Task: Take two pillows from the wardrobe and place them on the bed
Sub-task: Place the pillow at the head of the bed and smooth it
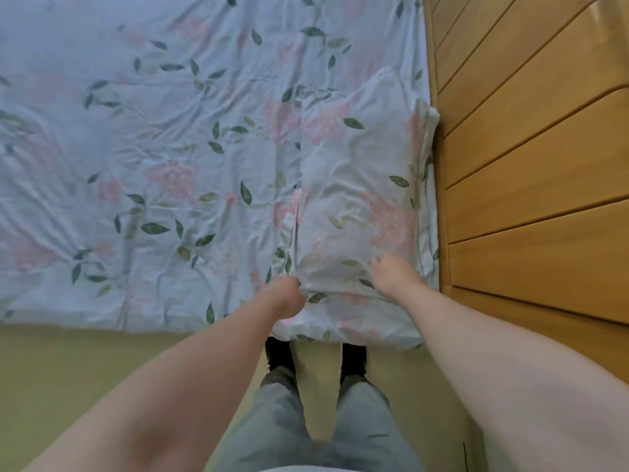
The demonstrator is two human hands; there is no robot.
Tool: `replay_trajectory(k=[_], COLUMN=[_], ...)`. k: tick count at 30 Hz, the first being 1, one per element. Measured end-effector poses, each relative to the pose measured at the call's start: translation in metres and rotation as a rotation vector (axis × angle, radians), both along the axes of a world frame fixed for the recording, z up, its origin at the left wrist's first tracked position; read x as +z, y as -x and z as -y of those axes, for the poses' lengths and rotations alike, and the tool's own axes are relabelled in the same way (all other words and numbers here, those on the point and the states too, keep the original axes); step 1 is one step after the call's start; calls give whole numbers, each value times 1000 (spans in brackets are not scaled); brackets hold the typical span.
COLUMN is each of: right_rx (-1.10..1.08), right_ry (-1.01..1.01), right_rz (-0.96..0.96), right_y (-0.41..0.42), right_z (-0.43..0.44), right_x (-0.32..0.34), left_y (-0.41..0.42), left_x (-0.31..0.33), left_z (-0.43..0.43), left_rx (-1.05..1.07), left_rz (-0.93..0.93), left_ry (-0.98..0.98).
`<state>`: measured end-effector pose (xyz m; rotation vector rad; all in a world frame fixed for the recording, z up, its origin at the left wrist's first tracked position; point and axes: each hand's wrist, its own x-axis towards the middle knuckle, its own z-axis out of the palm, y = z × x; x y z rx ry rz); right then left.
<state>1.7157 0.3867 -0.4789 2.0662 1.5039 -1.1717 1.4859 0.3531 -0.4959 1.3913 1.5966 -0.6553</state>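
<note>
One pillow (357,199) lies on the bed (136,131), far right against the wooden panel (527,165), with the left grip (287,296) curled on its near-left edge and the right grip (391,272) bent-fingered on top, hold unclear; next, probably, release and fetch another from the wardrobe.

Floral-sheeted bed (136,131); one matching pillow (357,199) flat beside wooden panel (527,165).

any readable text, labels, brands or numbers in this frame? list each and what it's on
None: no words, labels, brands, numbers or signs can be read in this view.
The pillow and bed sheet carry only a flower-and-leaf print.
The wooden panelling, trousers and shoes show no markings.
</note>
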Motion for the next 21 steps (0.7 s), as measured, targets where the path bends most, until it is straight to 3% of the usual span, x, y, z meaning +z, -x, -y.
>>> replay_trajectory(k=[5,8,15,21], right_rx=[156,230,484,750], right_ry=[-275,-328,-570,-720], right_rz=[-70,-144,-417,-590], right_y=[38,53,128,210], right_z=[-5,1,18,47], right_x=[119,166,257,345], left_y=[13,26,69,116], left_x=[139,191,278,355], left_z=[12,36,103,164], left_rx=[307,377,616,700], left_rz=[100,106,0,-223], left_ry=[-354,-479,-787,-1047])
